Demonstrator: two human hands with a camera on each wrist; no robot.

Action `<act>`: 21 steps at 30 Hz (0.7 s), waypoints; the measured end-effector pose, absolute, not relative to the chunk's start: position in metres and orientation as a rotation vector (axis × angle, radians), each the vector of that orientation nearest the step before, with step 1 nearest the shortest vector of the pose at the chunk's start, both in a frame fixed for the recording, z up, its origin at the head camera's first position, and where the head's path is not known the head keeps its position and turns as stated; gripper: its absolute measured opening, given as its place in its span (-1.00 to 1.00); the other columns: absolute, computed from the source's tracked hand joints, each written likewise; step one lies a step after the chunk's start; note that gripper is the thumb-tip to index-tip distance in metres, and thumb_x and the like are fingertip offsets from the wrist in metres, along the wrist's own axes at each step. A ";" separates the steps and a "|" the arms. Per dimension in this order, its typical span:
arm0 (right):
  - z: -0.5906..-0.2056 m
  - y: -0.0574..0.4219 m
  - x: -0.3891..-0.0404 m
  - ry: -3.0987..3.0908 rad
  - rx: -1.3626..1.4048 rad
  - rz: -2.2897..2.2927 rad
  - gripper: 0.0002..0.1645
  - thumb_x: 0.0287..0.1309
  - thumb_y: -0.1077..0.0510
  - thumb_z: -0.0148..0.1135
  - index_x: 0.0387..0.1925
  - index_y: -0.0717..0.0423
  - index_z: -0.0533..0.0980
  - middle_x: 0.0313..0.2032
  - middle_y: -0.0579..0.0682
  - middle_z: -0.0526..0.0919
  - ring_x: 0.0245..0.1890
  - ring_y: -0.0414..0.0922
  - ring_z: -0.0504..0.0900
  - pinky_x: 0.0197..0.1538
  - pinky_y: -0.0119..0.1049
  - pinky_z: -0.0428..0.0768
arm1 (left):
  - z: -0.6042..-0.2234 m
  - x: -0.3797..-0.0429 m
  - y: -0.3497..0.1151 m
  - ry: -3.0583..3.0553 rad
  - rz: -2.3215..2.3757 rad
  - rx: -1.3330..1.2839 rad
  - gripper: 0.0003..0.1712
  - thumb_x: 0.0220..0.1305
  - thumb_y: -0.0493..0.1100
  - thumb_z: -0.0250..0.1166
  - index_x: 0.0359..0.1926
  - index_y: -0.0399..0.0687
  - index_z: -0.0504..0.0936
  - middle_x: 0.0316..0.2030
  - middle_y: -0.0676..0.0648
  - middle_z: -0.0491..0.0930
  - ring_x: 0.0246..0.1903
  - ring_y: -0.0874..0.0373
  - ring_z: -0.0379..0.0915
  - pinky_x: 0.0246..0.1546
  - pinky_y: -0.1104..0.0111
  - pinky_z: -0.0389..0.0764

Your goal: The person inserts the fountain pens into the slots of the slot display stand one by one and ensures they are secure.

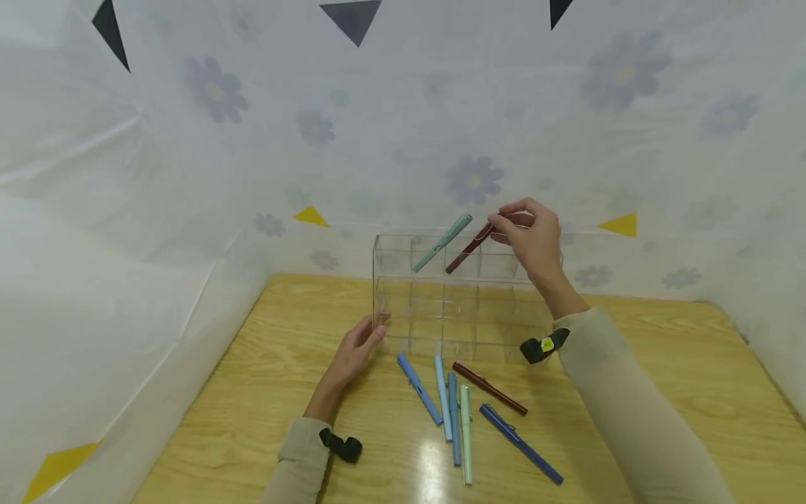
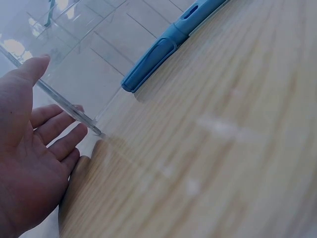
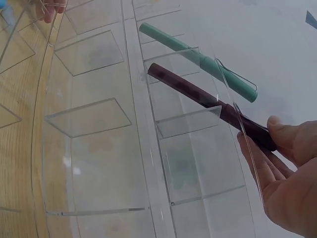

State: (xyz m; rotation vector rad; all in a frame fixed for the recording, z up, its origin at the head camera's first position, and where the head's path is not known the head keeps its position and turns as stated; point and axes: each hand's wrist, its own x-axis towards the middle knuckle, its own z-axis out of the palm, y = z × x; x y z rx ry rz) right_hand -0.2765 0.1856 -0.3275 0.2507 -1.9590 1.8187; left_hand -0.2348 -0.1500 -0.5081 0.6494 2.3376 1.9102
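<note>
A clear acrylic organizer [image 1: 428, 281] with rows of compartments stands upright on the table. My right hand [image 1: 534, 236] pinches the upper end of a dark red pen [image 1: 469, 248] between thumb and fingers. The pen slants down to the left, its lower end inside the top row in the right wrist view. Beside it, a mint green pen [image 3: 198, 62] leans in the top row, untouched. At the organizer's left side, my left hand [image 1: 352, 353] touches the edge, fingers fairly straight and thumb apart in the left wrist view. A blue pen [image 2: 168, 42] lies near that hand.
In front of the organizer lie several pens on the wooden table [image 1: 302, 308]: a light blue pen [image 1: 443, 399], a pale green pen [image 1: 466, 434], another dark red pen [image 1: 490, 388] and a dark blue pen [image 1: 521, 444] among them. A flowered white curtain [image 1: 390, 154] hangs behind.
</note>
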 end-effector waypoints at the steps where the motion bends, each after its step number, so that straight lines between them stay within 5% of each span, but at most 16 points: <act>1: -0.327 0.186 -0.276 -1.977 0.242 1.809 -0.73 0.29 0.25 0.40 -0.11 0.40 0.57 -0.21 0.19 0.74 -0.30 -0.11 0.80 -0.14 -0.25 0.74 | -0.504 -0.232 -0.150 2.336 1.904 0.647 -0.47 0.65 -0.18 0.02 0.47 -0.37 0.31 0.41 -0.40 0.34 0.40 -0.33 0.26 0.38 -0.13 0.31; 15: -0.326 0.193 -0.274 -2.064 0.270 1.772 -0.62 0.30 0.22 0.40 -0.02 0.43 0.52 -0.19 0.20 0.76 -0.30 -0.17 0.79 -0.14 -0.23 0.74 | -0.482 -0.221 -0.149 2.333 1.901 0.682 -0.51 0.62 -0.23 0.04 0.42 -0.43 0.36 0.37 -0.45 0.36 0.38 -0.37 0.27 0.35 -0.14 0.34; 21: -0.326 0.197 -0.272 -2.093 0.259 1.749 -0.54 0.29 0.16 0.42 0.06 0.39 0.49 -0.12 0.22 0.74 -0.23 -0.15 0.79 -0.13 -0.23 0.75 | -0.504 -0.233 -0.150 2.328 1.904 0.658 -0.47 0.64 -0.20 0.02 0.46 -0.41 0.31 0.41 -0.40 0.33 0.41 -0.31 0.24 0.39 -0.13 0.30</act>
